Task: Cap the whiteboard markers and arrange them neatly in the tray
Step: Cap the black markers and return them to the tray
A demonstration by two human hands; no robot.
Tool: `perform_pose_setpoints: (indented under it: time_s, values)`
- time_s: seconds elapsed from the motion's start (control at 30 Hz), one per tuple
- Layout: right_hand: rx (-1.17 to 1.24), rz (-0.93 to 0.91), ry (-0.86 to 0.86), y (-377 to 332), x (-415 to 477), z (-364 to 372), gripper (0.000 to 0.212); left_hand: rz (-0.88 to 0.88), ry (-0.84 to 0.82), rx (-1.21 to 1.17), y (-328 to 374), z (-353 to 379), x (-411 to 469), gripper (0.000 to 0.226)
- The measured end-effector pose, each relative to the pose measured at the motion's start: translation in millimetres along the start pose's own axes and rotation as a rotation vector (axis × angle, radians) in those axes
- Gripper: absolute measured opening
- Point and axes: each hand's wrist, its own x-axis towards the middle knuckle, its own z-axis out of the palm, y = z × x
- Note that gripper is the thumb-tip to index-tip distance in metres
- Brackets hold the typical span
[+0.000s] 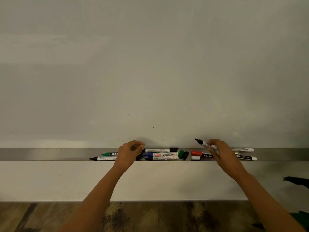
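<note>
My right grip [217, 151] pinches an uncapped black marker [201, 142] just above the long grey metal tray [50, 154]. The marker's axis slants, with the tip up and to the left and the tail hidden behind my fingers. My left grip [129, 152] curls over the tray; I cannot tell whether it holds anything. A loose green cap [181, 154] lies in the tray among other markers lying lengthwise.

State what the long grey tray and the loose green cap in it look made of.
Long grey tray: metal, probably brushed steel or aluminium, judging by its dull, streaky sheen. Loose green cap: plastic, smooth and slightly glossy, with a soft highlight.
</note>
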Motion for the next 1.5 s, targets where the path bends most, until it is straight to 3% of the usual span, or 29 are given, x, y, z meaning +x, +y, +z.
perform_pose_setpoints:
  time_s: [0.13, 0.27, 0.47, 0.63, 0.8, 1.0, 1.1, 1.27, 1.4, 1.5]
  values:
    - [0.112, -0.024, -0.008, -31.2, 4.2, 8.9, 0.027, 0.005, -0.011, 0.001, 6.8, 3.9, -0.9, 0.018]
    - [-0.07, -0.06, -0.034, -42.8, 13.3, 29.4, 0.024, 0.015, -0.012, -0.005, 12.9, 6.3, -1.2, 0.019]
    - [-0.183, 0.09, -0.166, -47.5, 22.2, 56.0, 0.043, 0.011, -0.002, -0.017, 15.1, 3.6, -4.2, 0.019]
    - [-0.095, 0.157, -0.169, -46.9, 23.5, 63.5, 0.038, 0.007, -0.01, -0.036, 17.7, 2.1, -7.6, 0.02]
    - [0.01, 0.209, 0.023, -72.9, 24.5, 48.2, 0.041, -0.013, -0.037, -0.144, 26.9, 5.0, -8.7, 0.018]
    - [0.313, 0.021, -0.01, -141.6, 33.0, 36.4, 0.047, -0.149, -0.204, -0.352, 48.9, 16.5, -6.4, 0.028]
    - [0.377, -0.003, -0.036, -155.0, 34.4, 41.9, 0.047, -0.131, -0.256, -0.372, 59.0, 20.3, -6.9, 0.029]
    - [0.384, -0.001, -0.014, -159.0, 35.5, 40.4, 0.053, -0.129, -0.148, -0.44, 61.8, 13.4, -5.7, 0.029]
    - [0.407, -0.027, 0.016, -151.5, 34.9, 28.8, 0.032, -0.159, -0.046, -0.741, 59.2, 1.6, -2.8, 0.024]
    - [0.238, -0.095, 0.005, -144.0, 30.0, 27.1, 0.027, -0.168, 0.006, -0.869, 58.7, -5.1, -1.3, 0.022]
